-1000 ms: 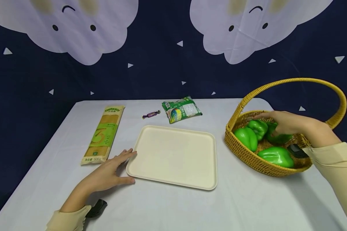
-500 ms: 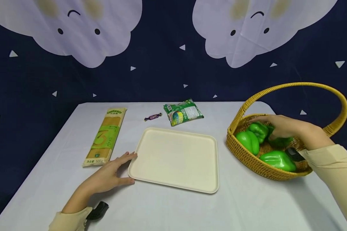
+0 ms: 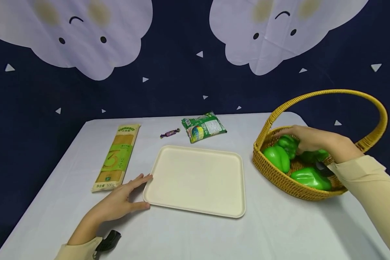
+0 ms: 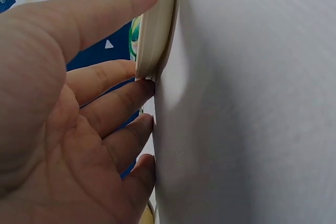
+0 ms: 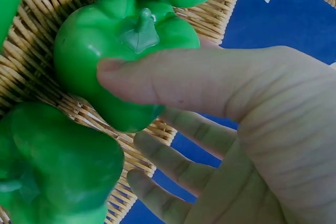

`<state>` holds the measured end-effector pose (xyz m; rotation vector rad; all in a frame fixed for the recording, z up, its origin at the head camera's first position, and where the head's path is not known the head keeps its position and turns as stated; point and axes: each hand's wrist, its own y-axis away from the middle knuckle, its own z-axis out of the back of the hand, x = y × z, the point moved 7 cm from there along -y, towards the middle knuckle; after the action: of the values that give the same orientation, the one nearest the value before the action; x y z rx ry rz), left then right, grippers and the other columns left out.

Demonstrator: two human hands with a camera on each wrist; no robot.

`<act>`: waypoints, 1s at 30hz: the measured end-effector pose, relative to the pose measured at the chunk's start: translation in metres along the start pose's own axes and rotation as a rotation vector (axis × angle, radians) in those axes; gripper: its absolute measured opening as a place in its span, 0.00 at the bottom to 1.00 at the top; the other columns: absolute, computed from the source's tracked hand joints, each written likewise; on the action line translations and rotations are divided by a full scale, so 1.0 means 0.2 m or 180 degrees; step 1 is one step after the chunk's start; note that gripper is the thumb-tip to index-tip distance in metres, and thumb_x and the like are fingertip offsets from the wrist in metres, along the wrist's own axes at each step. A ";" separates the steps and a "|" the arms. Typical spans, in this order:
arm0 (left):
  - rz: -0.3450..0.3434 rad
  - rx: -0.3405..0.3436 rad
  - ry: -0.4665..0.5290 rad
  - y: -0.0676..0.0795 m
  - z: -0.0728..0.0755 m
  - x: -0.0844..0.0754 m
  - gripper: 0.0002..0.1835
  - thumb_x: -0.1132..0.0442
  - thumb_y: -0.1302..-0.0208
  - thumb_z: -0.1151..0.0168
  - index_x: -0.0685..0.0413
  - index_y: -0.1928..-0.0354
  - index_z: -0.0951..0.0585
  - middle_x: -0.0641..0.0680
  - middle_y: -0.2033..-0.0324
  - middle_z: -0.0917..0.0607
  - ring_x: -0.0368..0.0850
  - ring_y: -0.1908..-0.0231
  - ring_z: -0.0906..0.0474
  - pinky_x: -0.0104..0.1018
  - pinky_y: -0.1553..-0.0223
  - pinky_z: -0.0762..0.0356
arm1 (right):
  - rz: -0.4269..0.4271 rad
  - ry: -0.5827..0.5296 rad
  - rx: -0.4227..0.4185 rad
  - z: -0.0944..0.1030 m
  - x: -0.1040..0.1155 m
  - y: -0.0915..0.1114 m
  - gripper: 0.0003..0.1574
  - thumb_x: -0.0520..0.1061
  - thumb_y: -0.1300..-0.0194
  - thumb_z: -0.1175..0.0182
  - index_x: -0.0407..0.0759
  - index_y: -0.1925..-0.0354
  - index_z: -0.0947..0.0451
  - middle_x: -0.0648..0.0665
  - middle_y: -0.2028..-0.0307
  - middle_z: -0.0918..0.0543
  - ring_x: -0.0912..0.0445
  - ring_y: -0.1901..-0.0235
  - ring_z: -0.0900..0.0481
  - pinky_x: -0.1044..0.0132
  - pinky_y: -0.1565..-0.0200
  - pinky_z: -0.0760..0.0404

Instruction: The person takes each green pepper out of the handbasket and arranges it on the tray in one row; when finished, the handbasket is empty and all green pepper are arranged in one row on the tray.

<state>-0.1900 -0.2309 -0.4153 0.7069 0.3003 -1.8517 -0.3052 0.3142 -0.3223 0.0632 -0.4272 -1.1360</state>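
My right hand (image 3: 315, 139) reaches into a yellow wicker basket (image 3: 289, 186) on the right. It holds a green bell pepper (image 5: 84, 45), the thumb across its side near the stem and the index finger mostly hidden behind it. Several green bell peppers share the basket; one bell pepper (image 3: 312, 178) lies at the front and another bell pepper (image 5: 63, 156) sits below the thumb in the right wrist view. At the cream tray's (image 3: 195, 180) left corner rests my left hand (image 3: 117, 204), fingers spread and nearly straight. Its thumb and fingertips touch the rim.
Left of the tray lies a pack of noodles (image 3: 117, 159) in a green and yellow wrapper. Behind the tray are a purple wrapped candy (image 3: 170, 133) and a green snack bag (image 3: 204, 127). The basket's tall handle (image 3: 328, 92) arches over my right forearm.
My right hand has shifted slightly left within the basket, from beside the rear right pepper to the middle one. The left hand stays at the tray.
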 end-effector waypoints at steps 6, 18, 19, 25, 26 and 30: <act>0.0060 -0.0005 0.0033 0.01 -0.01 0.00 0.48 0.35 0.38 0.25 0.39 0.18 0.31 0.57 0.17 0.35 0.72 0.18 0.46 0.78 0.22 0.47 | -0.0049 -0.0040 0.0111 0.01 -0.01 -0.03 0.57 0.18 0.54 0.29 0.41 0.26 0.25 0.22 0.27 0.30 0.31 0.35 0.25 0.52 0.51 0.15; 0.0019 -0.0025 0.0003 0.00 0.00 0.00 0.49 0.35 0.38 0.25 0.40 0.18 0.32 0.59 0.17 0.35 0.73 0.18 0.44 0.81 0.25 0.44 | -0.0151 -0.0129 0.0118 -0.01 -0.05 -0.01 0.56 0.16 0.55 0.35 0.41 0.27 0.24 0.18 0.28 0.35 0.30 0.37 0.27 0.52 0.52 0.18; 0.0024 -0.0030 0.0007 0.00 0.00 0.01 0.49 0.35 0.38 0.25 0.40 0.18 0.32 0.59 0.17 0.35 0.73 0.18 0.45 0.80 0.24 0.44 | -0.0174 -0.0122 0.0092 -0.01 -0.05 -0.01 0.56 0.15 0.55 0.36 0.42 0.27 0.24 0.17 0.28 0.36 0.29 0.38 0.27 0.52 0.53 0.18; -0.0008 -0.0032 0.0021 0.00 0.00 0.01 0.49 0.36 0.38 0.25 0.41 0.18 0.33 0.58 0.17 0.35 0.72 0.18 0.44 0.80 0.24 0.44 | -0.0148 -0.0099 0.0025 0.00 -0.06 -0.01 0.56 0.15 0.54 0.36 0.41 0.27 0.24 0.16 0.29 0.34 0.27 0.38 0.26 0.50 0.52 0.17; -0.0008 -0.0027 0.0027 0.00 0.00 0.01 0.49 0.36 0.38 0.25 0.41 0.18 0.33 0.57 0.17 0.35 0.72 0.18 0.44 0.80 0.24 0.44 | -0.0117 -0.0102 0.0017 0.00 -0.05 -0.01 0.56 0.15 0.54 0.35 0.41 0.27 0.24 0.17 0.29 0.33 0.28 0.38 0.26 0.50 0.52 0.16; -0.0034 -0.0020 0.0044 0.00 0.00 0.00 0.49 0.36 0.37 0.25 0.41 0.18 0.33 0.57 0.17 0.34 0.72 0.18 0.44 0.79 0.24 0.44 | -0.0028 -0.0086 -0.0006 0.01 -0.06 0.01 0.55 0.19 0.53 0.30 0.41 0.27 0.24 0.22 0.31 0.27 0.29 0.40 0.21 0.47 0.51 0.13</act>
<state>-0.1895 -0.2310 -0.4157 0.7152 0.3193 -1.8560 -0.3085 0.3265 -0.3242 0.0483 -0.4502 -1.1470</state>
